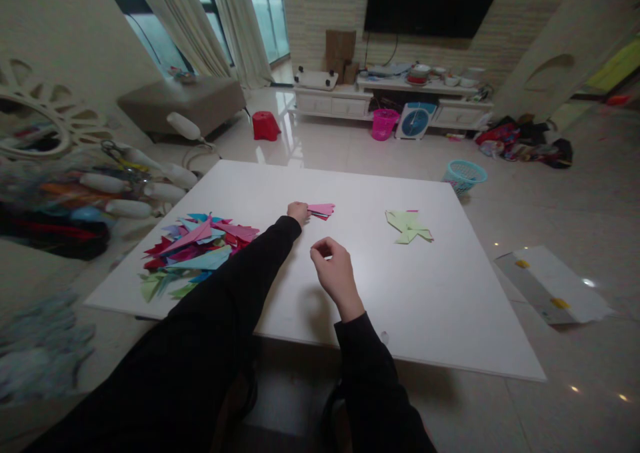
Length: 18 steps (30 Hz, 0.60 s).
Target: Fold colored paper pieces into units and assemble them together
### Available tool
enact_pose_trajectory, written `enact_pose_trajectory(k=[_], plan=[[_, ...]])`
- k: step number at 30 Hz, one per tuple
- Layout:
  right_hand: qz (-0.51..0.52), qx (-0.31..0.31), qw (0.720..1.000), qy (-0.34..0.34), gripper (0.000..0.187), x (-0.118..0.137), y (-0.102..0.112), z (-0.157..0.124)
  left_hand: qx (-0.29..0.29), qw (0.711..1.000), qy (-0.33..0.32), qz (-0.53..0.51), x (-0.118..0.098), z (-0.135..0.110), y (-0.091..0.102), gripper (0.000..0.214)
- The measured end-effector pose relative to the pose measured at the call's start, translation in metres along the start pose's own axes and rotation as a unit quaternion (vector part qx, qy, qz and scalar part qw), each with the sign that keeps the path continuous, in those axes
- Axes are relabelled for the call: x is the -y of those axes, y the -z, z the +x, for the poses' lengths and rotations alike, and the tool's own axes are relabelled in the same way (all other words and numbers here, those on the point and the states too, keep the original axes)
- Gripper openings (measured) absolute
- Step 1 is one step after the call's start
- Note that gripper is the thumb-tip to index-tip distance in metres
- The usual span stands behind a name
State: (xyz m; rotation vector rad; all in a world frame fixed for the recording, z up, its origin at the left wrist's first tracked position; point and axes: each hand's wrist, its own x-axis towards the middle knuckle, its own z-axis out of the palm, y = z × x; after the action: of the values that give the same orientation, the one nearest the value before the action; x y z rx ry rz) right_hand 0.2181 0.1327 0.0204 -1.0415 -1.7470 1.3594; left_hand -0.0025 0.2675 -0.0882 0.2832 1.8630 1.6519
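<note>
My left hand (pixel 299 213) reaches out over the white table (pixel 450 306), its fingers closed on the near end of some pink folded paper (pixel 323 209). Darker layers show under the pink one. Closer to me, my right hand (pixel 334 269) hovers above the tabletop with thumb and forefinger curled together in a loop, and I see nothing in it. A heap of folded paper shapes (pixel 205 246) in pink, red, blue and green lies at the left, partly behind my left sleeve. Light green folded paper shapes (pixel 407 225) lie to the right.
Past the table's far right corner stands a blue basket (pixel 465 175). A white box-like panel (pixel 553 283) lies on the floor at the right. Further off are a red stool (pixel 266 126), a pink basket (pixel 384 125) and a fan (pixel 415 121). Clutter borders the left side.
</note>
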Motion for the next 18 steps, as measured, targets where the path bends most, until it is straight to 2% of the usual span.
enact_pose_trajectory(k=[2,4,7,11,15,18], plan=[[0.0,0.005,1.0,-0.003,0.01,0.0,-0.003,0.001,0.015,0.994,-0.039,0.099,0.002,0.0,0.007,0.014],[0.001,0.017,1.0,-0.007,0.01,-0.001,-0.006,0.002,0.045,0.974,-0.102,0.198,0.002,-0.002,0.016,0.021],[-0.01,0.028,0.999,-0.012,0.01,-0.002,-0.01,0.003,0.115,0.921,-0.19,0.32,0.007,-0.01,0.027,0.032],[-0.029,0.032,0.999,-0.009,0.011,-0.004,-0.015,0.003,0.184,0.841,-0.247,0.445,0.022,-0.023,0.036,0.035],[-0.054,0.044,0.998,0.005,0.012,-0.005,-0.016,0.0,0.193,0.786,-0.28,0.516,0.025,-0.027,0.05,0.041],[-0.064,0.048,0.997,0.011,0.012,-0.005,-0.015,-0.002,0.165,0.769,-0.289,0.546,0.011,-0.024,0.081,0.043]])
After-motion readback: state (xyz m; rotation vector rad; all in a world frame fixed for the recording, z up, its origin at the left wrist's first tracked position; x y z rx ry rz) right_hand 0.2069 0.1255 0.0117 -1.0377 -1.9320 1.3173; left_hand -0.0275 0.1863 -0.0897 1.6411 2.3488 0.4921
